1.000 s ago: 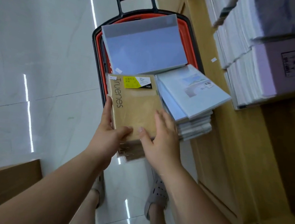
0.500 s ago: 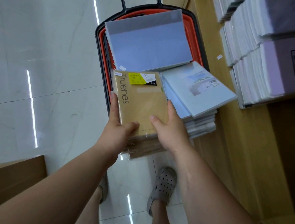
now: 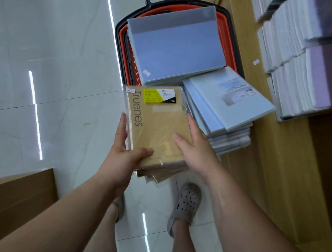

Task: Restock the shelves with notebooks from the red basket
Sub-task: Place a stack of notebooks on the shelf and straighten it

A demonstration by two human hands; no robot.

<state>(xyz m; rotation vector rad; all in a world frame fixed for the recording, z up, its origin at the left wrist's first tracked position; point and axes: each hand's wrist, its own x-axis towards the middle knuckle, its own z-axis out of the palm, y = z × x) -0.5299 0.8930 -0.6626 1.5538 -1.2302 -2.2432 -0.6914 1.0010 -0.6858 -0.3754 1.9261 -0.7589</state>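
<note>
Glossy film over matt kraft notebooks (image 3: 156,129); polished floor tiles (image 3: 45,50); wood-look shelf (image 3: 281,159)

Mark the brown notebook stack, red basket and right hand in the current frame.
brown notebook stack (image 3: 157,124): head view, middle of the top cover.
red basket (image 3: 128,56): head view, red wall on its left side.
right hand (image 3: 197,150): head view, back of the hand.

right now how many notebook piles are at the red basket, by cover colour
brown kraft pile: 1
pale blue pile: 1
grey-blue pile: 1
total: 3
</note>
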